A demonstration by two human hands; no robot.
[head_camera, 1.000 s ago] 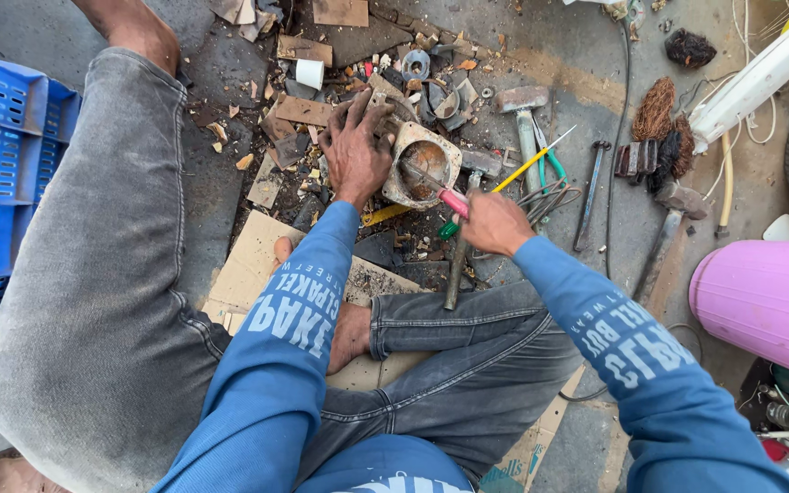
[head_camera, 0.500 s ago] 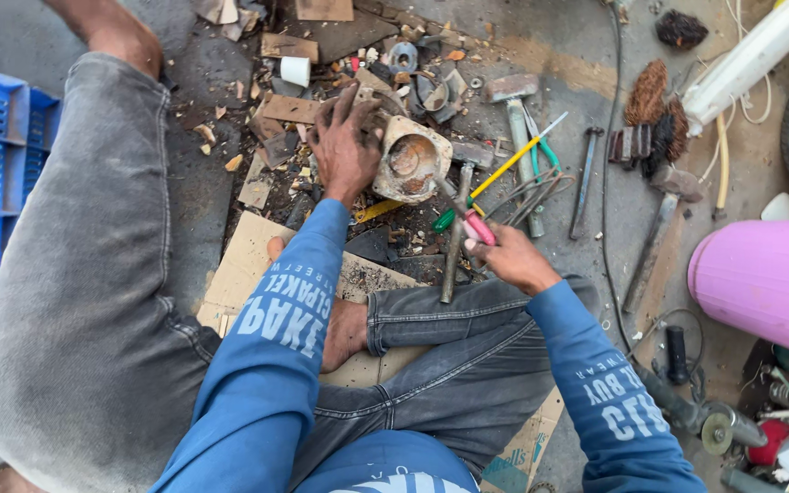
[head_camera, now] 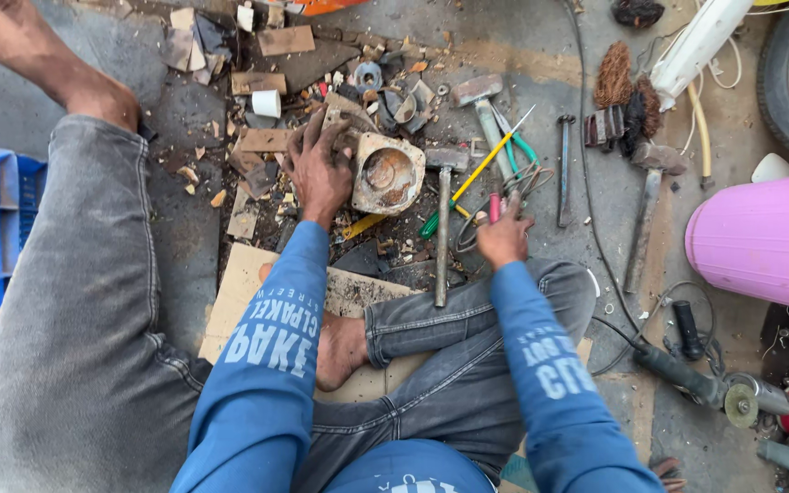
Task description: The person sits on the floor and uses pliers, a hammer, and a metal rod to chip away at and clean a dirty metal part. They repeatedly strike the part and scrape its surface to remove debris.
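**Down on the floor, two hands in a pile of tools**

Now the left hand (head_camera: 319, 169) lies flat and grips the side of a rusty metal housing (head_camera: 388, 173). The right hand (head_camera: 504, 239) is closed around a pink-handled tool (head_camera: 494, 207). One hammer (head_camera: 443, 219) lies between the hands, and two more hammers (head_camera: 484, 105) lie to the right. A yellow screwdriver (head_camera: 486, 164) crosses the tools. Wood scraps (head_camera: 267, 139) crowd the left side. One pink bucket (head_camera: 764, 239) sits far right.

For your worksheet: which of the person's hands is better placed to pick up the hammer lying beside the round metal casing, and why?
Probably the right hand: it rests beside the hammer, while the left hand is pressed on the casing.
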